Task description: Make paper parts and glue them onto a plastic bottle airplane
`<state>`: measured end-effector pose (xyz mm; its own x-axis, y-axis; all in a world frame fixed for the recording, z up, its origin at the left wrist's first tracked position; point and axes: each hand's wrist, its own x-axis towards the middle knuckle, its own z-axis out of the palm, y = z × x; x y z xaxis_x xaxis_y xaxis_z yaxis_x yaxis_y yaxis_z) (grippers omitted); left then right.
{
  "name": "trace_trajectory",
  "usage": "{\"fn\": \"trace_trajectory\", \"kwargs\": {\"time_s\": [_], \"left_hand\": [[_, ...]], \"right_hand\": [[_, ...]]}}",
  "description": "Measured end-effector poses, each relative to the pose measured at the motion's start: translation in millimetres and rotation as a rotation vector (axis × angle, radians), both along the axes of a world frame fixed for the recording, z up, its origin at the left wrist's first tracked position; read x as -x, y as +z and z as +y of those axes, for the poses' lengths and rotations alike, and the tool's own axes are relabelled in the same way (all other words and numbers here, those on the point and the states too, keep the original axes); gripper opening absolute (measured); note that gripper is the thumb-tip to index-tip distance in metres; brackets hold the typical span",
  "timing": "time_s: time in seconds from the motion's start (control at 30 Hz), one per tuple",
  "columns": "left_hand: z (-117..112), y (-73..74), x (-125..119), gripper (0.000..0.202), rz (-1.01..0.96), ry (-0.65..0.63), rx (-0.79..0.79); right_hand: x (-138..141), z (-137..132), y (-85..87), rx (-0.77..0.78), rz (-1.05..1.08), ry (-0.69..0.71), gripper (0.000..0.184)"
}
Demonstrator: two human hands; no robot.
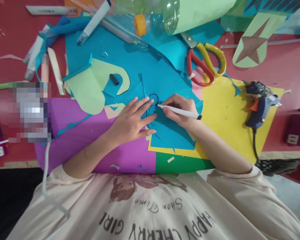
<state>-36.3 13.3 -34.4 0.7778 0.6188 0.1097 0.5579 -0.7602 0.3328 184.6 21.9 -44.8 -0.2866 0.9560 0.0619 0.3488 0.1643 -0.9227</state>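
Head view: white marker point(180, 111) on blue paper point(173, 131)

At the centre of the frame, the right hand point(186, 104) pinches the marker between thumb and fingers, its tip touching a black outline point(153, 94) on the blue paper. The left hand point(133, 120), fingers spread, reaches over the paper's left edge, just beside the outline. Red-and-yellow-handled scissors point(202, 50) lie upper right, beyond the right hand; a glue gun point(259, 110) rests at the right on yellow paper point(222, 106).
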Motion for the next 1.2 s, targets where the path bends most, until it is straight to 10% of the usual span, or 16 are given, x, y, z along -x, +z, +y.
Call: {"fn": "trace_trajectory", "kwargs": {"time_s": [1.2], "left_hand": [[1.0, -0.6, 2.1, 0.045, 0.009, 0.04, 0.04]], "right_hand": [[-1.3, -0.3, 7.9, 0.07, -0.032, -0.027, 0.016]]}}
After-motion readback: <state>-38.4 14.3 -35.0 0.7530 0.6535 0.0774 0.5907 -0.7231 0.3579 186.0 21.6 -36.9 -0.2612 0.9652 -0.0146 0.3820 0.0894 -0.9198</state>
